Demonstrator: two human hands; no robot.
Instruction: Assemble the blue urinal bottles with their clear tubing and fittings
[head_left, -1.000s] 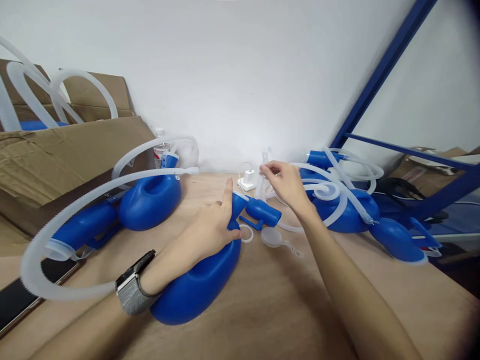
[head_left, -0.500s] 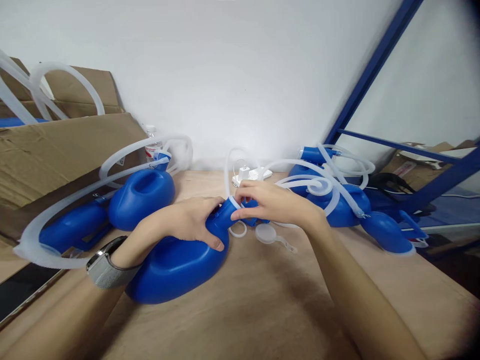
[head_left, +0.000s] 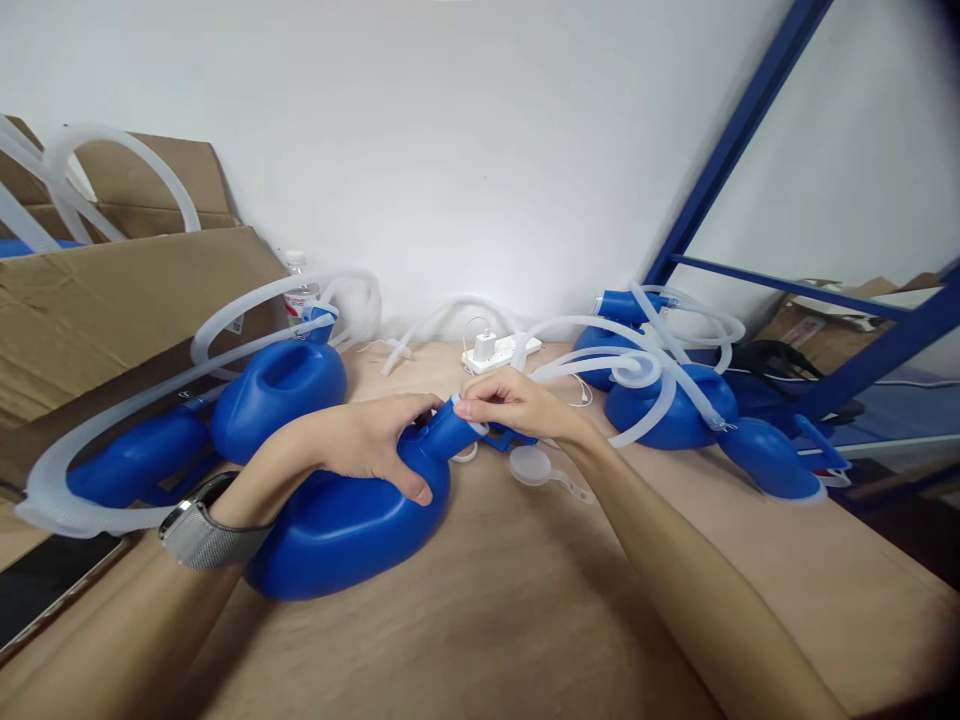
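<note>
- The blue bottle [head_left: 352,550] lies on its side on the surface [head_left: 487,610], between 7 and 8 o'clock in the view, its neck [head_left: 442,432] aimed at about 2 o'clock. Its rounded body looks ready to roll under a sideways push.
- The left hand [head_left: 375,445] is clasped over the bottle's shoulder, thumb on the near side, the other fingers mostly hidden. Firm weight here should keep the bottle steady; the palm is best kept back from the mouth.
- The right hand [head_left: 510,400] is pinched narrow, thumb against bent fingers, at the white ring [head_left: 481,430] on the mouth; whether the ring is loose, I cannot tell. Pressure would best run along the neck and go evenly round the edge, so that one side does not ride up.
- From the ring, a clear lid [head_left: 529,465] lies near, at 4 o'clock, out of the fingers' way.
- Farther off, at 1 o'clock, sits a power strip [head_left: 517,350]; elbow and wrist should stay off its cable.
</note>
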